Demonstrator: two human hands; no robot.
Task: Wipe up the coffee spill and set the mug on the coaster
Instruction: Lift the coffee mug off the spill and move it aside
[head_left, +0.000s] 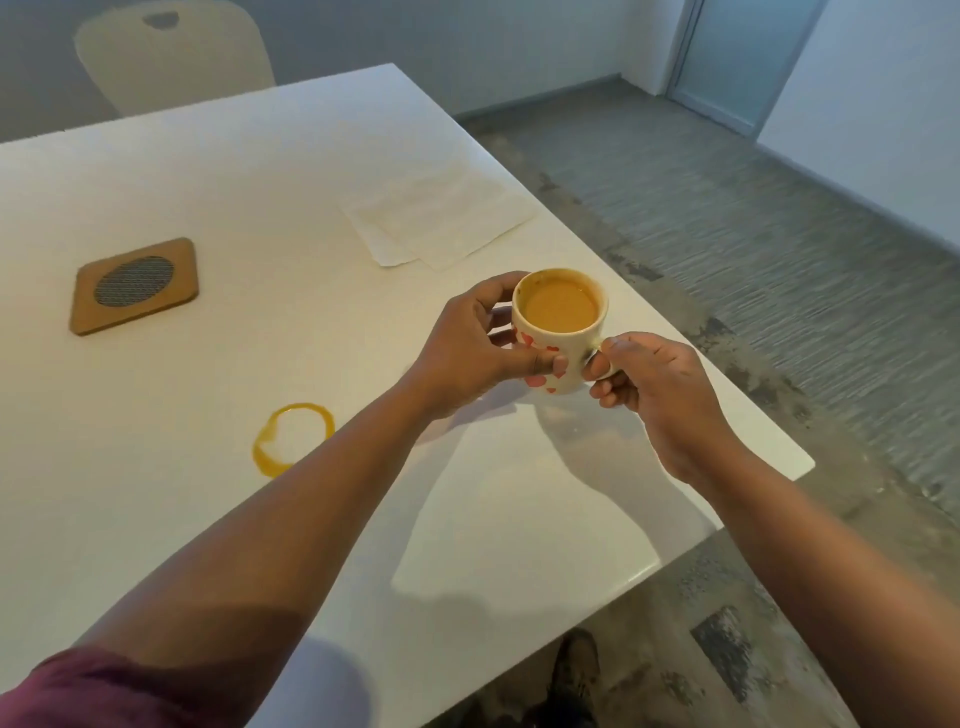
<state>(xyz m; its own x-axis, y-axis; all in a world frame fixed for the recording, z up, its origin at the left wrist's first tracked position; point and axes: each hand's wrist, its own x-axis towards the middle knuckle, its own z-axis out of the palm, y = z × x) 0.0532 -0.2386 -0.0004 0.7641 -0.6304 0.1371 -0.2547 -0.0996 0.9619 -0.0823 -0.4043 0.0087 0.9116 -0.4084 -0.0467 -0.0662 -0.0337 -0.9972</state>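
The mug (560, 332) sits over the surface (208, 171) near its right edge. Paper towels (441, 218) lie just behind the mug. The coaster (136, 285) lies far left of the mug, the spill ring (292, 439) to its near left.

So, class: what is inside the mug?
The mug holds light brown milky coffee, filling it almost to the rim. The mug's inner bottom is covered by the liquid.

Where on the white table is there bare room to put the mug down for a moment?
Free: the near table below both hands, left hand and right hand, which hold the heart-patterned cream mug; also between the square cork coaster and white paper napkins. Avoid the orange coffee ring.
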